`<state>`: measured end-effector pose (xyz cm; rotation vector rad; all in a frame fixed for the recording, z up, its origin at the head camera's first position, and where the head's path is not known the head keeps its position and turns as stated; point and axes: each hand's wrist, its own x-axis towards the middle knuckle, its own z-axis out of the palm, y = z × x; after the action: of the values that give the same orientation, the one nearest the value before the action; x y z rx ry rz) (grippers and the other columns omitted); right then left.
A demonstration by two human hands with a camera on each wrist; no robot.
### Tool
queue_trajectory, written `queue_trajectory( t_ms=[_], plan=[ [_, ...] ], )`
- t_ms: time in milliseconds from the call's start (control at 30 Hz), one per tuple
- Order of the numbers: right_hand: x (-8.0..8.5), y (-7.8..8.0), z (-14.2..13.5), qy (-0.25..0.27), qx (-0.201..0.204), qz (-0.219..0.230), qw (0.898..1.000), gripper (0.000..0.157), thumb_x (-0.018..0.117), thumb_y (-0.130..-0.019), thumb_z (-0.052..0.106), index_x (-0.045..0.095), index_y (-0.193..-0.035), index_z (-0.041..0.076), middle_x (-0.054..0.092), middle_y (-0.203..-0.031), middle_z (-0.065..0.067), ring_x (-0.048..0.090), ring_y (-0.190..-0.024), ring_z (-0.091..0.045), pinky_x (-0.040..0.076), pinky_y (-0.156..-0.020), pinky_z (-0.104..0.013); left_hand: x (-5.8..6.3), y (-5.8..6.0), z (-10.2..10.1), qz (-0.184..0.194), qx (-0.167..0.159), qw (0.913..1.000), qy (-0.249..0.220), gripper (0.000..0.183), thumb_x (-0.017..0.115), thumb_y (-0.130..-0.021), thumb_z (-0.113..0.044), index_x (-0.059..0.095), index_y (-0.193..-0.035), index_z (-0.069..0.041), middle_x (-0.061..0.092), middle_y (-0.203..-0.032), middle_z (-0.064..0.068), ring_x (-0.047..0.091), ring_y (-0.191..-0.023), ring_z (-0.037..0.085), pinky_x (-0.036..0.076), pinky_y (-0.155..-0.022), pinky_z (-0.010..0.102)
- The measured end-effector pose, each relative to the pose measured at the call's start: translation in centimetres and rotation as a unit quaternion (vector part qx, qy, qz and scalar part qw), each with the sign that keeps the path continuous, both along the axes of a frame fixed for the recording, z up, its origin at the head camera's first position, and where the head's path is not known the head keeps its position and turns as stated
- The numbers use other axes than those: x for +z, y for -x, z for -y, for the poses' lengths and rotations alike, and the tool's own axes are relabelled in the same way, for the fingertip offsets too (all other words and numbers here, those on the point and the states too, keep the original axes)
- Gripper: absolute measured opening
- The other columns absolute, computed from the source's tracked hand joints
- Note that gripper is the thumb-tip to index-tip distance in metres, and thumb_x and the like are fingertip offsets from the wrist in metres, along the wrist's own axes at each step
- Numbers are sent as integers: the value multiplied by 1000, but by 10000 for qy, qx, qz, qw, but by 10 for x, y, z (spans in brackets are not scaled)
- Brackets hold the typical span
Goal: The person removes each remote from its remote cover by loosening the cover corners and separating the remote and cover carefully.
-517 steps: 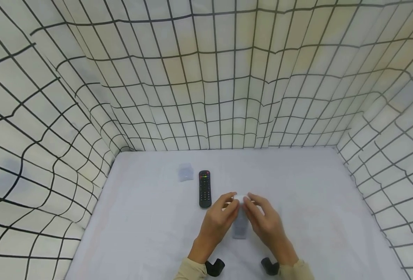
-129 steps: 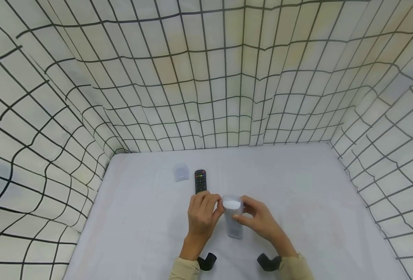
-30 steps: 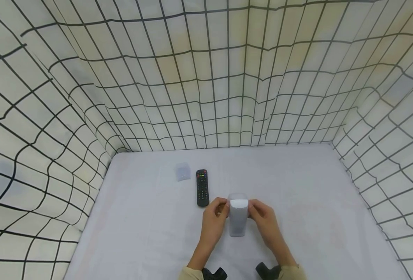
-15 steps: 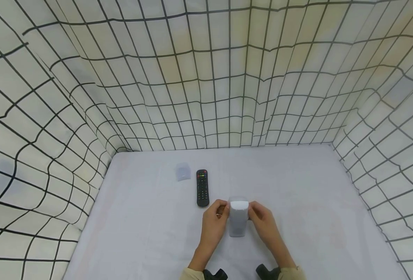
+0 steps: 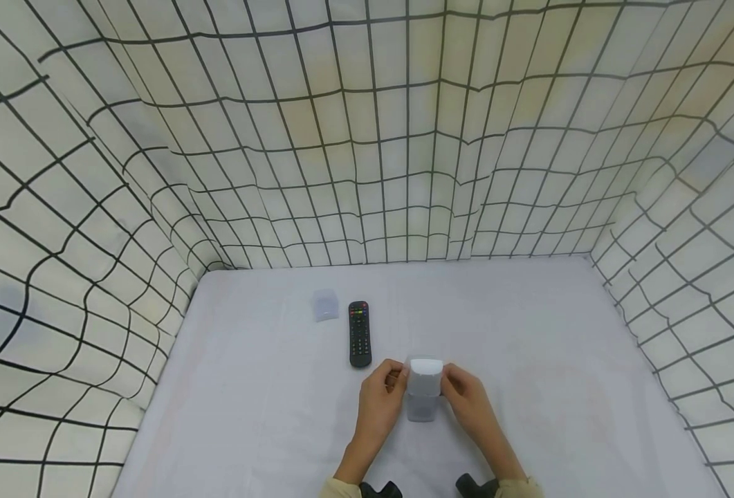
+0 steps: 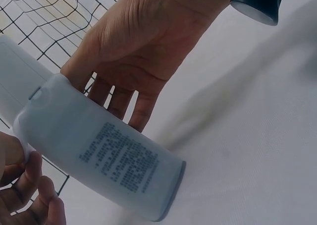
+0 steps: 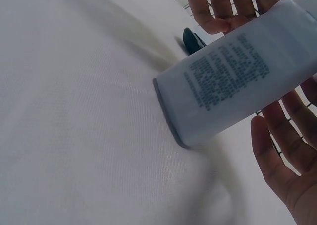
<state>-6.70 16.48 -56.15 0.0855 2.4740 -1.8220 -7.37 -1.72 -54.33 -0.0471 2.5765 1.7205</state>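
Observation:
A tall, flat, pale container (image 5: 421, 408) stands between my hands in the head view, its bright white top (image 5: 427, 366) facing up. Dense dark print covers one broad face of the container (image 6: 121, 155), and a grey rim runs round its base. A paler section (image 6: 20, 81) with a small slot continues past its shoulder in the left wrist view. My left hand (image 5: 381, 398) pinches the container's upper left side between thumb and fingertips. From the opposite side, my right hand (image 5: 471, 401) pinches its upper right side; in the right wrist view several right-hand fingers (image 7: 287, 131) extend behind it.
A black remote control (image 5: 360, 334) lies on the white-covered table (image 5: 528, 332), beyond my left hand. Left of the remote is a small clear plastic packet (image 5: 326, 306). Black grid netting (image 5: 404, 173) encloses the back and sides.
Over the last second the white top has sunk slightly toward me, and both pinching hands have lowered with it. Earlier, my left hand covered the remote's lower end; now it is uncovered.

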Motion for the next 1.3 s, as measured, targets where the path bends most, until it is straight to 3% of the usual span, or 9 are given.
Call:
queue_trajectory(
  t_ms=[433, 700, 800, 1133, 1300],
  plan=[
    [-3, -4, -2, -492, 8, -65, 9988, 13, 64, -104, 15, 74, -112, 14, 75, -112, -1, 65, -101, -9, 55, -89, -20, -6, -2, 0, 90, -64, 9999, 119, 9, 65, -103, -20, 72, -103, -14, 69, -85, -4, 57, -72, 4, 48, -63, 19],
    [-3, -5, 0, -991, -8, 184, 9949, 12, 63, -104, 19, 73, -111, 18, 76, -119, 0, 70, -116, -23, 57, -102, -45, -12, -5, 1, 55, -36, 9996, 265, 6, 68, -101, -18, 73, -100, -13, 68, -81, -3, 51, -66, 2, 44, -58, 18],
    [-4, -6, 1, -1116, 17, 309, 9933, 11, 63, -104, 22, 73, -109, 19, 76, -120, 0, 70, -118, -25, 55, -104, -49, -15, -7, 1, 93, -22, 9994, 331, 5, 69, -101, -18, 73, -101, -14, 68, -81, -4, 50, -65, 2, 44, -57, 18],
    [-10, -6, 0, -1543, 76, -24, 9880, 8, 65, -103, 19, 72, -101, 21, 76, -109, 5, 71, -107, -17, 58, -98, -43, -21, -8, 1, 272, -68, 9989, 380, 7, 68, -100, -17, 72, -100, -12, 62, -74, -5, 48, -60, 3, 40, -53, 18],
    [-13, -7, 0, -1872, 83, -149, 9822, 6, 66, -102, 21, 72, -101, 22, 75, -106, 5, 70, -108, -19, 55, -101, -46, -25, -9, 2, 294, -119, 9988, 378, 7, 68, -100, -17, 72, -100, -11, 62, -73, -5, 47, -59, 3, 40, -52, 19]
  ],
)
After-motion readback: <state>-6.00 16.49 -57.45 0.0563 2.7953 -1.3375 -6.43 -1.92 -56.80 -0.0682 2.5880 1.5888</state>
